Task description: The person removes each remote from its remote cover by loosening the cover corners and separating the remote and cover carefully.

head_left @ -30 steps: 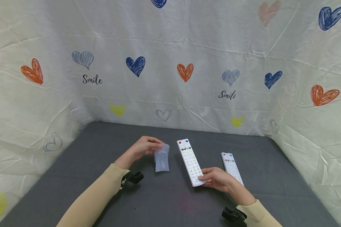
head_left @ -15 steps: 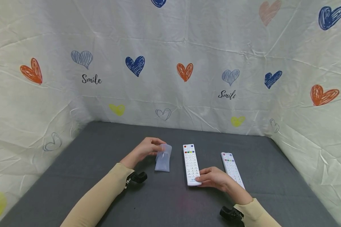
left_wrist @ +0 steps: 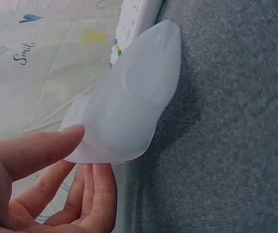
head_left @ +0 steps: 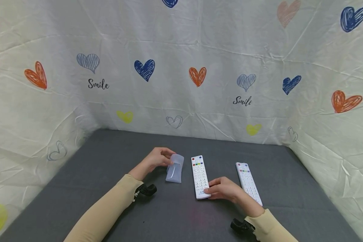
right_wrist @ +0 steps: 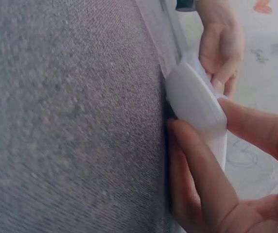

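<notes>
White plastic shows in both hands: the left hand (head_left: 155, 161) lightly pinches the far end of a frosted sleeve (head_left: 174, 173), thumb in front and fingers behind; the right hand (head_left: 225, 191) pinches the near end of a remote (head_left: 199, 176), thumb on the keypad face, fingers beneath; both grips are narrow, closed only to the thickness of what they hold. Remote and sleeve stand side by side, apart, around the middle of the grey table (head_left: 169, 215); a second remote (head_left: 248, 183) lies nearer its right edge, just beyond the right wrist.

My judgement is that the step in hand is readying sleeve and remote for each other; the next move would call for spreading the sleeve's mouth and lining up one end of the remote with it.

Which end of the sleeve opens is hard to make out; the right wrist view blurs the keypad side away; whether the held remote touches the cloth I cannot tell; the table's near edge is cut off.
</notes>
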`<state>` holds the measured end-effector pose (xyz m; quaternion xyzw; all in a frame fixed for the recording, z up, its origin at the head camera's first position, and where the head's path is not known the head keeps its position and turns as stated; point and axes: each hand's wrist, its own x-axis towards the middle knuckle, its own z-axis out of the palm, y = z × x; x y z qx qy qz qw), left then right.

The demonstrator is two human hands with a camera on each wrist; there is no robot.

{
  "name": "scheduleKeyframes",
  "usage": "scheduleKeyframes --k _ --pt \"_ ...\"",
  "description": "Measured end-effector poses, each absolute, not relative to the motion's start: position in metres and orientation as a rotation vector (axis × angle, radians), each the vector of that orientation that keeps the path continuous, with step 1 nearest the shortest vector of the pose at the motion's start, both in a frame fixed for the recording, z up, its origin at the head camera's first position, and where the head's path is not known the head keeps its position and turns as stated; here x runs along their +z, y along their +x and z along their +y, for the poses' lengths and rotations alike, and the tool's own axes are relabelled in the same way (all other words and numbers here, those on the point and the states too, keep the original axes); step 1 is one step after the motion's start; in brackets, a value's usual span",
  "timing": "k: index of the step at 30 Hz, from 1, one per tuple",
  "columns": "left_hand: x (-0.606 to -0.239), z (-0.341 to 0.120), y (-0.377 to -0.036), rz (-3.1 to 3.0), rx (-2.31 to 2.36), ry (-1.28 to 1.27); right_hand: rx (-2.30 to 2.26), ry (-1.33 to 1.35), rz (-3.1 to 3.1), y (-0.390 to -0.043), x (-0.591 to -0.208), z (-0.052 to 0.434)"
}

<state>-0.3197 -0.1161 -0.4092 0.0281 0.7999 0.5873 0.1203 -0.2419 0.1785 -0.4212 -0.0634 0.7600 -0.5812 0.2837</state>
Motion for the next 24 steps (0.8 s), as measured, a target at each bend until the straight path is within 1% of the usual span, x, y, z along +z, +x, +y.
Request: scheduleKeyframes --k 9,24 --pt "-0.415 -0.120 -0.321 2.422 1.648 0.065 -1.372 -0.102 2.250 -0.242 -0.418 0.170" --pt "-0.420 -0.120 -0.323 2.413 1.654 0.013 -1.350 -0.139 2.195 -0.245 -0.420 0.162"
